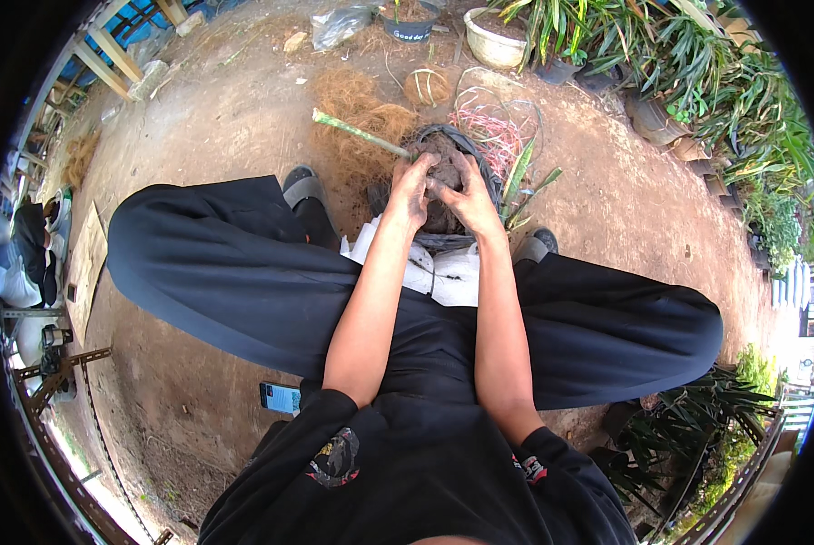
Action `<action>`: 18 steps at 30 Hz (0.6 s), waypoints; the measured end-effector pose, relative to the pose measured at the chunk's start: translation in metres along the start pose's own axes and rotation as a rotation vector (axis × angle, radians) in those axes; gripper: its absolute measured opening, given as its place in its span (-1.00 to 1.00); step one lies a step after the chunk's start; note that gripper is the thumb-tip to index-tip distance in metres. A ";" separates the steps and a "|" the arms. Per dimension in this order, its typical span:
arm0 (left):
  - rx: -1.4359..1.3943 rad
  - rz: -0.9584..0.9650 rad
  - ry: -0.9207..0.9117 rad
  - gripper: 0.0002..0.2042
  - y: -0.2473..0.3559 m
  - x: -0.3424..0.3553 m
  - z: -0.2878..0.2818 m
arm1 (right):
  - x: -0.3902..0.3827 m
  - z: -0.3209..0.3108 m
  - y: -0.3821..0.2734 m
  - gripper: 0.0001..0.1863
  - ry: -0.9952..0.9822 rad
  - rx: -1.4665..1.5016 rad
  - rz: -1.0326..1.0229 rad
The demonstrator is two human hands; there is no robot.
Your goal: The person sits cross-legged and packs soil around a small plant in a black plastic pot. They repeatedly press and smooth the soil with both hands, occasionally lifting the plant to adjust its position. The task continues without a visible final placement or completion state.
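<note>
My left hand point(411, 189) and my right hand point(463, 191) are closed around a clump of dark, damp soil point(442, 165) over a black plastic pot or bag point(484, 159). A pale green stalk point(352, 125) slants up-left from beside the left fingers; its lower end is hidden. Just right of the pot lie green leaves point(518, 173) and tangled pink plastic strands point(475, 120). Brown fibre point(352, 100) is heaped to the left, and white sacking point(452, 277) lies below the pot, between my legs.
Potted plants point(496, 38) line the back and right. A phone point(280, 397) lies on the ground point(180, 381) left of my hips. A flat board point(87, 272), piled items and metal racks stand at the left edge. A dark spiky plant point(661, 427) is at lower right.
</note>
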State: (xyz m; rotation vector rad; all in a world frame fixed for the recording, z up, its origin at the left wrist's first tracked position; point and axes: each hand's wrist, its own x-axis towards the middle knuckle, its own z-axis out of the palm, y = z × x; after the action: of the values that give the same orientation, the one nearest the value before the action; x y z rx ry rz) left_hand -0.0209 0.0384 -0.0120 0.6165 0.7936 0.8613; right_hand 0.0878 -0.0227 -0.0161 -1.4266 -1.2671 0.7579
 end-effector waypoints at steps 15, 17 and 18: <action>-0.050 0.053 0.058 -0.85 -0.002 -0.002 -0.002 | -0.001 0.007 -0.010 -0.51 -0.036 0.114 -0.046; -0.007 0.044 0.009 -0.85 0.001 -0.003 0.000 | -0.002 0.009 -0.009 -0.53 0.006 0.184 -0.021; -0.032 0.038 0.004 -0.84 0.002 -0.004 0.002 | -0.003 0.010 -0.008 -0.55 0.042 0.306 0.027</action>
State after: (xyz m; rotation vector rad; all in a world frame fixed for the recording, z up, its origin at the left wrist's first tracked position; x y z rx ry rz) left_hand -0.0220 0.0356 -0.0083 0.6038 0.7727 0.9085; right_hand 0.0760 -0.0232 -0.0117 -1.2062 -1.0502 0.8945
